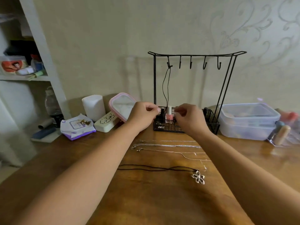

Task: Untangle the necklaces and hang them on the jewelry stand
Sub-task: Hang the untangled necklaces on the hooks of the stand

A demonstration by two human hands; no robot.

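Note:
A black wire jewelry stand (197, 54) with several hooks stands at the back of the wooden table (154, 200). One black cord necklace (167, 85) hangs from its leftmost hook. My left hand (143, 116) and my right hand (189, 118) are raised side by side in front of the stand's basket, just below that cord's lower end. Their fingers are curled with thumbs against fingertips, and anything between them is too small to see. On the table lie a thin silver chain (167, 141), a thicker silver chain (168, 145), a fine pale chain (186, 155) and a black cord with a flower pendant (198, 177).
The stand's wire basket (211, 120) holds a pink nail polish bottle (169, 116). To its right are stacked clear plastic boxes (248, 120). On the left stand a pink-rimmed lid (121, 106), a white cylinder (94, 107), a cream case (106, 121) and a wipes pack (76, 127). Shelves (24, 77) fill the far left.

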